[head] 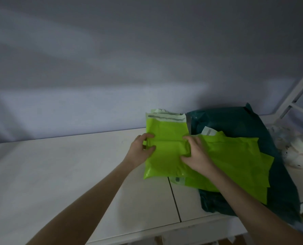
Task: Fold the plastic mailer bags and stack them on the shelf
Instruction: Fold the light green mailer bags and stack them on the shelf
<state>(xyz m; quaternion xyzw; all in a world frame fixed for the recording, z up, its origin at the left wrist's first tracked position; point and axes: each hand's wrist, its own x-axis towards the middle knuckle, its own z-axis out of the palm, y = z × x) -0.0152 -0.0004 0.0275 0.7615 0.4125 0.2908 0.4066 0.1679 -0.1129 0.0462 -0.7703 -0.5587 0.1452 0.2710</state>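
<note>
Both hands work one lime-green plastic mailer bag point(166, 149), which lies flat on the white table point(58, 174) w/ its pale adhesive flap pointing toward the grey wall point(111, 68). The left hand point(143, 151) grips the bag's left edge, thumb on top and fingers tucked under, prob. to keep that side from sliding. The right hand point(195, 156) curls round the bunched right edge at mid-height, where a crease runs across (looks like the fold line being set). Bag sits apart from the rest so it can be folded alone: the unfolded lime-green mailers point(235, 156) lie just to its right, overlapping, on top of a dark teal plastic mailer bag point(239, 121). Beyond those, a crumpled white plastic bundle point(299, 147) near the white shelf frame point(295, 96). No folded stack visible yet.
</note>
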